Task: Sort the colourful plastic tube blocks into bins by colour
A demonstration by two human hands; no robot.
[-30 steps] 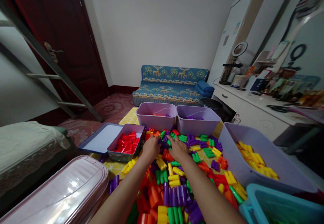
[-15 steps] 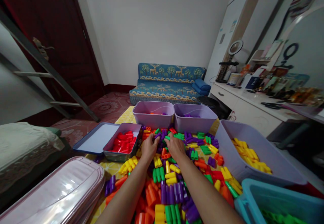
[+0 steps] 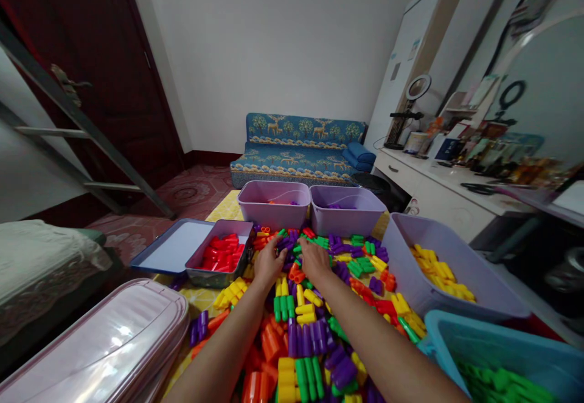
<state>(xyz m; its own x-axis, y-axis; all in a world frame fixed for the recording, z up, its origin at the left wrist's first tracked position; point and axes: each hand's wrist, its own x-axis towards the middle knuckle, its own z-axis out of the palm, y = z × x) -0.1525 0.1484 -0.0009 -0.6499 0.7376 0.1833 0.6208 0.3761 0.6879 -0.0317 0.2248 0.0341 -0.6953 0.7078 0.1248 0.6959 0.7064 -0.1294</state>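
Note:
My left hand point(image 3: 270, 263) reaches to the far middle of the heap, its thumb and fingers closed around a purple plastic block point(image 3: 286, 243). Close beside it, my right hand point(image 3: 316, 259) pinches a small green block point(image 3: 297, 249), partly hidden by the fingers. Around and below both hands lie many ribbed, tube-like blocks in several colours. A row of purple blocks point(image 3: 306, 337), a green block point(image 3: 283, 309) and yellow blocks point(image 3: 305, 313) lie between my forearms. Orange blocks point(image 3: 272, 341) lie beside my left forearm.
Two lilac bins point(image 3: 274, 213) stand at the table's far edge. A lilac bin point(image 3: 401, 269) with yellow blocks and a blue bin point(image 3: 435, 345) with green ones stand right. Left are an open tin point(image 3: 210, 278) of red blocks and stacked pink lids point(image 3: 109, 342).
Both hands stay close together over the far part of the heap; the right fingers have shifted slightly on the green block. The camera view has turned a little to the right.

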